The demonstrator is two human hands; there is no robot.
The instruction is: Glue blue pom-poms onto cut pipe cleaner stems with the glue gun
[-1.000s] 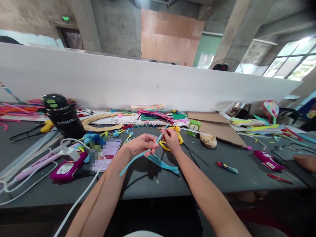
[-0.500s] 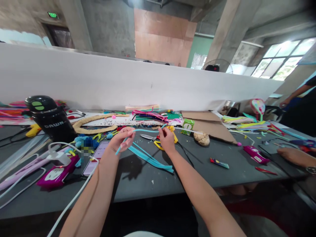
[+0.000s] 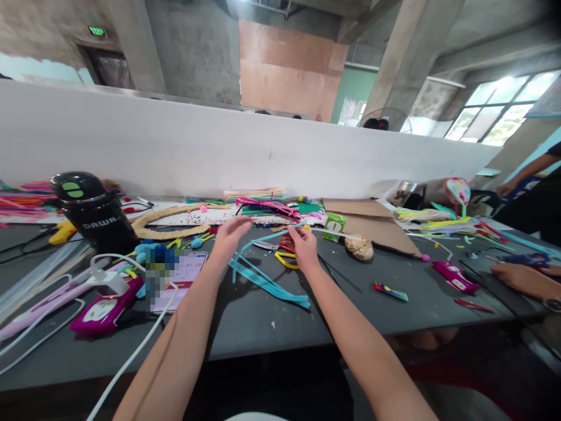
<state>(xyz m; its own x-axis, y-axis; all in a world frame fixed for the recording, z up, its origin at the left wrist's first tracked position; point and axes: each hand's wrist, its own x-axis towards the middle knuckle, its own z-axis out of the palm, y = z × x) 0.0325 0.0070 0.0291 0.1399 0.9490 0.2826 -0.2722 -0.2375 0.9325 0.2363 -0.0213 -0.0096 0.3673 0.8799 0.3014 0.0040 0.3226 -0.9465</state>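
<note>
My right hand [image 3: 302, 242] is closed in a pinch on a light-blue pipe cleaner [image 3: 263, 238]. From those fingers the stem runs left in a curve and bends down at its free end. My left hand [image 3: 233, 237] hovers just above that bend, fingers stretched out, apparently not gripping it. Below both hands, a bundle of light-blue pipe cleaners [image 3: 272, 286] lies on the grey table [image 3: 263, 333]. Scissors [image 3: 284, 257] with yellow and red handles lie behind the bundle, partly covered by my right hand.
At left stand a black bottle [image 3: 105, 219], a phone [image 3: 184, 280] and a magenta power strip [image 3: 105, 310] with a white cable. Cardboard [image 3: 381, 228], a beige lump [image 3: 359, 247] and a small cutter [image 3: 391, 291] lie right. A co-worker's hand [image 3: 521, 280] rests far right.
My left hand has let go of the pipe cleaner's left part and moved slightly right and up, its fingers straightening. The stem's free end now hangs down. My right hand keeps its pinch.
</note>
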